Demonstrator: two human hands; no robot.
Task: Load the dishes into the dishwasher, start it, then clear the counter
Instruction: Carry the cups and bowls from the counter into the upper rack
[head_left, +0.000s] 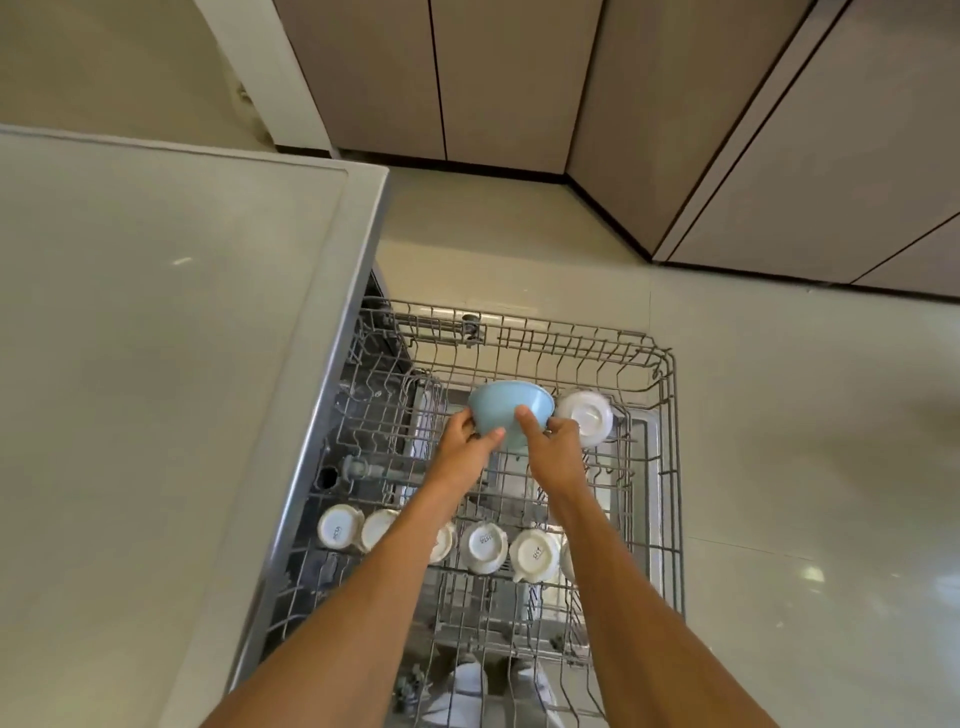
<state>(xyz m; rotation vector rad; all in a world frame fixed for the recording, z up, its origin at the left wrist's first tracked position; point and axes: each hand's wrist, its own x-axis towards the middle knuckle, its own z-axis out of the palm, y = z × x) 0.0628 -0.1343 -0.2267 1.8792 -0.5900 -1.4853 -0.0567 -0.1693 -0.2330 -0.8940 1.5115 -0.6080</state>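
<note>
I curl both hands, left (464, 437) and right (555, 448), around the blue bowl (506, 413) (tilted, probably for draining) beside the white bowl (586, 417) in the far rack (670, 467).

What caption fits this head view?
Left hand and right hand hold a blue bowl at the pulled-out rack, beside a white bowl; inverted cups nearer.

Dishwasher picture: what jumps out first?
The light blue bowl stands out, gripped by the left hand and right hand at the far part of the wire rack. Next, the row of upside-down white cups nearer the person, and a white bowl beside the blue one.
</note>
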